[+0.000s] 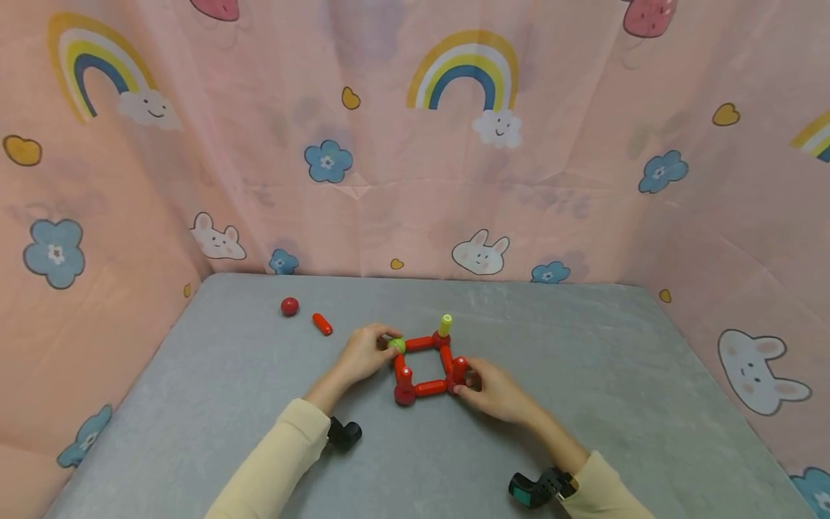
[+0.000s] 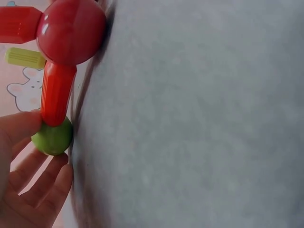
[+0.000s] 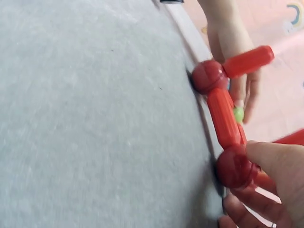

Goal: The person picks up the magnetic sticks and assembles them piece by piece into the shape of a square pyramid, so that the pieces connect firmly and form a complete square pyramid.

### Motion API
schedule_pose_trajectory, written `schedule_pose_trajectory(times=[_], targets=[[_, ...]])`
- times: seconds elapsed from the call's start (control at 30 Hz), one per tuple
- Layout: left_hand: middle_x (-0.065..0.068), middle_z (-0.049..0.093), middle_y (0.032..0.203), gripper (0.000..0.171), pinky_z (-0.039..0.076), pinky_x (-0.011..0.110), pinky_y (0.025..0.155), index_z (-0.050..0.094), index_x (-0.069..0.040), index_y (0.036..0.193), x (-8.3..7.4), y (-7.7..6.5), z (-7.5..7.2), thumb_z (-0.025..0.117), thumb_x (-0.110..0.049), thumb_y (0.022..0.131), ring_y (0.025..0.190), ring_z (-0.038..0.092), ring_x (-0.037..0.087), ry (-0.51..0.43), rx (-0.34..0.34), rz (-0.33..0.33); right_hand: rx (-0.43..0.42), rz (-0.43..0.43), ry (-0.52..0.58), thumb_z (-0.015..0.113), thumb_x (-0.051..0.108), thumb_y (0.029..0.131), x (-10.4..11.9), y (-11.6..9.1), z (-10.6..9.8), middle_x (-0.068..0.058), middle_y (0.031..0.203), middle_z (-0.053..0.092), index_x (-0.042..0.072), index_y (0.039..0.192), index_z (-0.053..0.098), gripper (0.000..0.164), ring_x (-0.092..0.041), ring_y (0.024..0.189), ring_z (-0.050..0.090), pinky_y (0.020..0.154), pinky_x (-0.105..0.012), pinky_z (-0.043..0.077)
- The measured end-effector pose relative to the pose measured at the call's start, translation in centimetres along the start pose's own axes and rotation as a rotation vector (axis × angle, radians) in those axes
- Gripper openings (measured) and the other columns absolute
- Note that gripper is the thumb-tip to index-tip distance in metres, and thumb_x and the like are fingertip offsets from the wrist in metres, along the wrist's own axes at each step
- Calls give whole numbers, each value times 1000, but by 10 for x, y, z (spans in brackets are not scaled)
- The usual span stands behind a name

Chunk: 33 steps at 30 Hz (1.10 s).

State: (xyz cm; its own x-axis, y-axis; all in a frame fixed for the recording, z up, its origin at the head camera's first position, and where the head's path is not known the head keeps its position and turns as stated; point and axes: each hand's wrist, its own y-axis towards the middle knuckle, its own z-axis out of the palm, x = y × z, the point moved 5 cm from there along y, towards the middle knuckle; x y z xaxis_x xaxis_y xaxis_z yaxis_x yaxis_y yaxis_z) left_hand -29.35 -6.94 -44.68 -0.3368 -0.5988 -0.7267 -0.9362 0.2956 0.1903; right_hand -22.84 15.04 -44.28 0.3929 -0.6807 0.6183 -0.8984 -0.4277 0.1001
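Note:
Red rods (image 1: 430,388) and balls form a square frame lying on the table. Three corners are red balls; the far left one is a green ball (image 2: 53,138). My left hand (image 1: 366,352) pinches that green ball between thumb and fingers. At the near right corner my right hand (image 1: 498,391) grips a red ball (image 3: 233,166), fingertips low around it. Short red rods stand upright on both near corners, the near left one on its red ball (image 1: 405,393). A yellow-green rod (image 1: 445,325) rises from the far right corner.
A loose red ball (image 1: 289,307) and a loose red rod (image 1: 322,324) lie at the back left of the grey table (image 1: 259,404). Behind the table hangs a pink patterned cloth (image 1: 389,216). Black wrist cameras (image 1: 541,489) sit on both wrists.

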Motion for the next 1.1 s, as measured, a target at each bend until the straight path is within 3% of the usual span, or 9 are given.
schedule_pose_trajectory(times=[0.23,0.5,0.7,1.1], targets=[[6,65,100,21,49,30,73,69,-10,102,0,-1,2,68,-10,81,84,61,16,-9,11,-1,-49,66,-65,72,16,78,4,5,4,-4,93,58,2,119,55,46,-13,77,52,66,-25,45],[4,66,94,19,49,27,68,69,-10,97,0,-9,-3,71,-11,78,78,61,14,-13,23,22,-89,15,-22,69,6,79,1,9,0,-8,90,60,5,95,58,19,-19,80,61,70,-32,51],[3,65,91,16,48,23,59,68,-12,94,-2,-16,-4,71,-12,79,74,59,11,-24,72,24,-102,59,-6,67,4,80,-8,13,-2,-10,97,61,4,101,60,22,-21,84,63,74,-36,52],[1,64,94,16,50,23,63,66,-14,95,-6,-26,-2,71,-16,80,81,62,12,-36,140,40,-154,81,-29,64,3,81,-15,21,-8,-16,105,63,0,106,62,25,-28,92,62,81,-41,50]])
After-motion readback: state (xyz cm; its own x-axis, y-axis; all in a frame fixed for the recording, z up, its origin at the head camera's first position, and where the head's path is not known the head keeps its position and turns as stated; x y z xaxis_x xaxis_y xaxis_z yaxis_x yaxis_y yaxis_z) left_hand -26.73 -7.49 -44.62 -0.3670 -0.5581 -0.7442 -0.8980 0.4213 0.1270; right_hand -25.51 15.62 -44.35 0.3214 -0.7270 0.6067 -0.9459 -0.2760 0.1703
